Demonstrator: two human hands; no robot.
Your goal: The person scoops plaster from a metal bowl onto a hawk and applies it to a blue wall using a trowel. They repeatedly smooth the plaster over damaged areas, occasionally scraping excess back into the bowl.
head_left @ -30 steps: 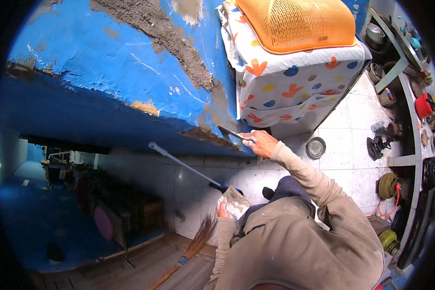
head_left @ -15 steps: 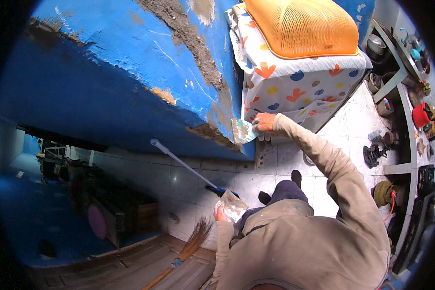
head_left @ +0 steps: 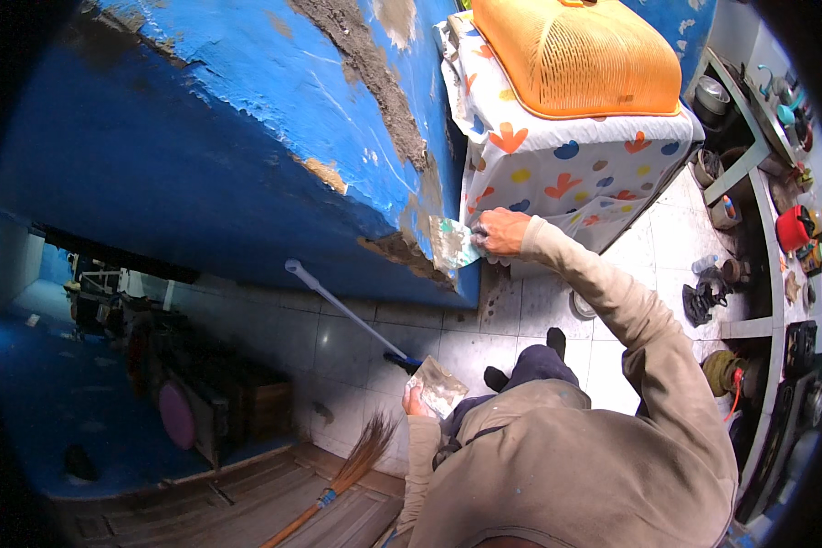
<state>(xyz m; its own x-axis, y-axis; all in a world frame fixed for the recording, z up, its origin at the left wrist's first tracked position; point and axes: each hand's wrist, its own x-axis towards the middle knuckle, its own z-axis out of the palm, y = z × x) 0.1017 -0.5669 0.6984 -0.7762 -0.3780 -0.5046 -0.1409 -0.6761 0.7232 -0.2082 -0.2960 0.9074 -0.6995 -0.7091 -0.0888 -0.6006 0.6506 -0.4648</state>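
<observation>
My right hand (head_left: 502, 232) reaches forward with fingers closed round a putty scraper. The scraper's wide flat blade (head_left: 454, 242), smeared with pale and greenish stains, lies against the broken edge of the blue wall (head_left: 274, 119). Grey-brown patches of bare plaster (head_left: 415, 251) show along that edge. Low in front of my body, my left hand (head_left: 417, 402) grips a squarish flat plate (head_left: 439, 387) coated with whitish-grey paste. Its handle, if it has one, is hidden.
An orange mesh food cover (head_left: 584, 64) sits on a patterned cloth (head_left: 557, 160) right of the wall. A long-handled brush (head_left: 342, 303) leans below; a straw broom (head_left: 365, 457) lies near the wooden door panel (head_left: 210, 502). Shelves with pots (head_left: 711, 94) line the right.
The scraper has shifted slightly left and up along the wall edge with my right hand. The view has tilted a little. My left hand stays almost still with the paste-coated plate.
</observation>
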